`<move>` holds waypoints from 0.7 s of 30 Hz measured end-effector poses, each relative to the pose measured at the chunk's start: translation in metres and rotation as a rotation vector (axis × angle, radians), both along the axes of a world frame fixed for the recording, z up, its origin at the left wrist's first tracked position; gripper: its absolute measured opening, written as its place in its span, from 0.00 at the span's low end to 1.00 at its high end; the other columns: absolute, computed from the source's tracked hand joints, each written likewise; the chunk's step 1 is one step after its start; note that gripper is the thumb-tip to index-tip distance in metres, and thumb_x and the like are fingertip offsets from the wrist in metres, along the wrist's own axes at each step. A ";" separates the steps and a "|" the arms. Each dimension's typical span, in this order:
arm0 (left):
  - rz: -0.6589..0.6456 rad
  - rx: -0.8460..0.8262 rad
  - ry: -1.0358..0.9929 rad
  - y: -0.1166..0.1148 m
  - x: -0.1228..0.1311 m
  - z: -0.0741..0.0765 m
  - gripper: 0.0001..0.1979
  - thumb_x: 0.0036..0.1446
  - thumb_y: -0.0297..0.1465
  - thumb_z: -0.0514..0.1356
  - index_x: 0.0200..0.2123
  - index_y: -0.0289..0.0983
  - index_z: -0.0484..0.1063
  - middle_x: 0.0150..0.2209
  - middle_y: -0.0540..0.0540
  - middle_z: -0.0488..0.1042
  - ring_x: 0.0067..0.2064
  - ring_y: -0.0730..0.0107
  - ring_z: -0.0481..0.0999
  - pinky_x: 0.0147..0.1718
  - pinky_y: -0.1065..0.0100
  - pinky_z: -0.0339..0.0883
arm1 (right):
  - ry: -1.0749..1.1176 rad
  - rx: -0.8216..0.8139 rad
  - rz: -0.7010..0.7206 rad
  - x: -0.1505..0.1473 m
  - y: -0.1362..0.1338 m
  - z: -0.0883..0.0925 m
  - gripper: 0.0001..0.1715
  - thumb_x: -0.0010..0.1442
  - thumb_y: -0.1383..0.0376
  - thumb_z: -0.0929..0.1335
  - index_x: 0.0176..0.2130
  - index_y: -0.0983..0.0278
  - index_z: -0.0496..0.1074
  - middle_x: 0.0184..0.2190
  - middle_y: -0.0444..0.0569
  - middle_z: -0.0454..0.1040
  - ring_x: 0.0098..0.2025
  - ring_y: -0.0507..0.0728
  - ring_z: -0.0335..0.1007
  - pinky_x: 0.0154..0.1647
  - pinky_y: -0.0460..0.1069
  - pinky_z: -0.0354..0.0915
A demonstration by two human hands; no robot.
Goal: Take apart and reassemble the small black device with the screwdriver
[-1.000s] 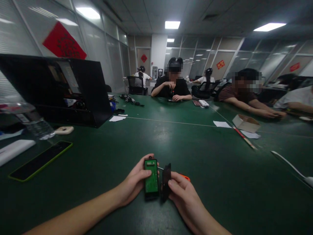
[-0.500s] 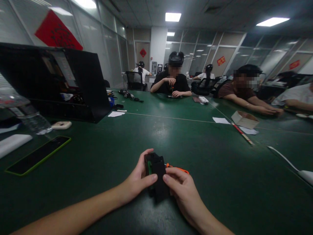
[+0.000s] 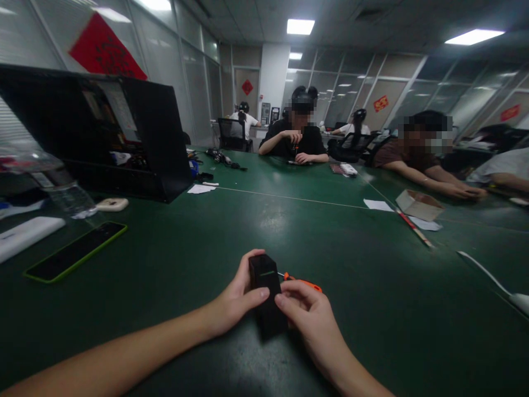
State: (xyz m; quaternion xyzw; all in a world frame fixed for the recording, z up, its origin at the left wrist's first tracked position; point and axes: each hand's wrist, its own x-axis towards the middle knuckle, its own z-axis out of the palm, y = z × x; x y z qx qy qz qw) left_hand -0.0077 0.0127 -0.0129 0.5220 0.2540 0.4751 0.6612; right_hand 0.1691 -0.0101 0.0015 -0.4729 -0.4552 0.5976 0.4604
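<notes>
A small black plastic case (image 3: pixel 264 317) stands between my two hands, over the near middle of the table. A thin green line shows across its upper part. My left hand (image 3: pixel 238 295) grips it from the left, its thumb lying on the front face and its fingers behind. On the right edge, my right hand (image 3: pixel 309 314) pinches the same case between thumb and fingers. Just beyond the right fingers lies a screwdriver with an orange handle (image 3: pixel 303 282), partly hidden by that hand.
A phone with a green edge (image 3: pixel 76 252), a white box-like item (image 3: pixel 31 237) and a plastic bottle (image 3: pixel 68 184) are at left. Behind them stands an open black computer case (image 3: pixel 161 143). A small carton (image 3: pixel 419 205) sits at right. Co-workers (image 3: pixel 295 144) sit across the table.
The case's black cover has shifted left and now lies over the green board, leaving only a thin green line. My hands keep their hold. The view has turned slightly left.
</notes>
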 end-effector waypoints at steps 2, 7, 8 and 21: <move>0.015 0.018 0.010 -0.001 0.001 0.001 0.30 0.59 0.36 0.64 0.60 0.45 0.55 0.57 0.40 0.66 0.55 0.57 0.70 0.54 0.58 0.62 | -0.022 -0.011 -0.035 0.000 0.001 0.001 0.23 0.43 0.52 0.78 0.31 0.65 0.74 0.22 0.41 0.69 0.21 0.47 0.61 0.20 0.43 0.56; 0.030 0.047 0.047 -0.005 0.004 0.003 0.26 0.61 0.37 0.61 0.59 0.43 0.54 0.58 0.38 0.66 0.58 0.55 0.69 0.58 0.54 0.60 | -0.100 -0.021 -0.014 0.003 0.005 0.002 0.24 0.45 0.50 0.77 0.26 0.66 0.70 0.19 0.39 0.65 0.19 0.46 0.59 0.18 0.42 0.59; 0.046 0.051 0.060 -0.005 0.005 0.004 0.25 0.62 0.36 0.60 0.59 0.43 0.55 0.59 0.37 0.66 0.58 0.55 0.69 0.59 0.54 0.59 | -0.105 -0.025 -0.002 0.004 0.006 0.002 0.24 0.45 0.49 0.77 0.26 0.66 0.70 0.19 0.39 0.65 0.20 0.47 0.59 0.18 0.42 0.60; 0.130 0.200 0.166 -0.009 0.002 0.004 0.22 0.63 0.33 0.59 0.58 0.42 0.57 0.60 0.37 0.66 0.58 0.55 0.71 0.58 0.56 0.63 | -0.225 0.007 0.049 0.004 0.007 -0.002 0.27 0.46 0.47 0.75 0.23 0.64 0.65 0.13 0.38 0.65 0.15 0.49 0.65 0.17 0.43 0.61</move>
